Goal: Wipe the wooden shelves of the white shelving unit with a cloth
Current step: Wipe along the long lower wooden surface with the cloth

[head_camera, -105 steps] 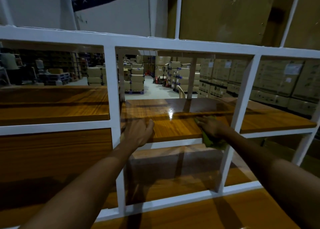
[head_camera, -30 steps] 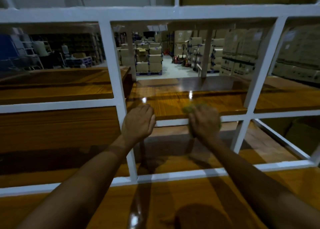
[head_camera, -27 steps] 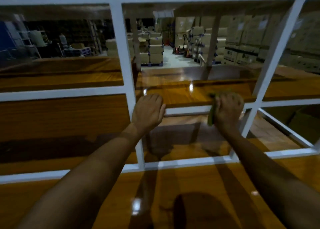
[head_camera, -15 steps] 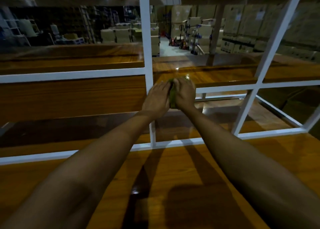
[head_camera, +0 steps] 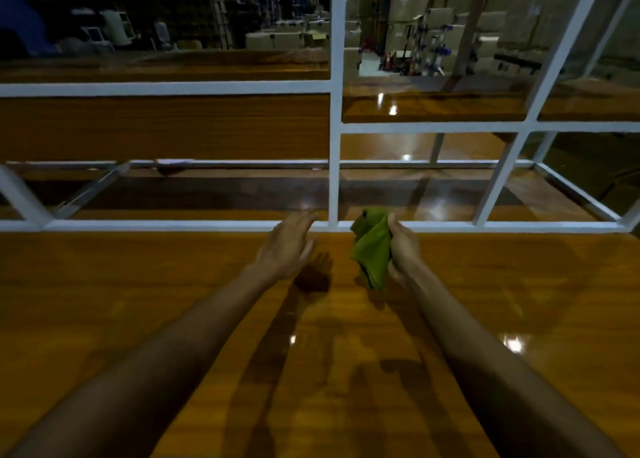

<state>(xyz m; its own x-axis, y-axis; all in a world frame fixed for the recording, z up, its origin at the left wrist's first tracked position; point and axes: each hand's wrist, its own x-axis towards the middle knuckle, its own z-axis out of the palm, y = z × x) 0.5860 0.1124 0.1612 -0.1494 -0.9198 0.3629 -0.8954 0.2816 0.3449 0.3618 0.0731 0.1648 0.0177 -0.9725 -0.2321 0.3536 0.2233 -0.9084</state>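
Note:
A green cloth (head_camera: 372, 251) hangs bunched in my right hand (head_camera: 401, 250), which grips it just above a wide glossy wooden shelf (head_camera: 138, 302). My left hand (head_camera: 289, 246) hovers a short way to the left of the cloth with its fingers straight, holding nothing. Both hands are in front of a white upright (head_camera: 333, 111) of the white shelving unit. Higher wooden shelves (head_camera: 433, 106) lie behind the white frame.
White crossbars (head_camera: 156, 225) and slanted posts (head_camera: 498, 177) split the unit into open bays. Through them I see stacked cardboard boxes (head_camera: 287, 40) and warehouse racks far behind.
My view dropped from the upper shelf to a lower, nearer one. My hands came together at the cloth, then parted; the cloth stays in my right hand, now held off the wood.

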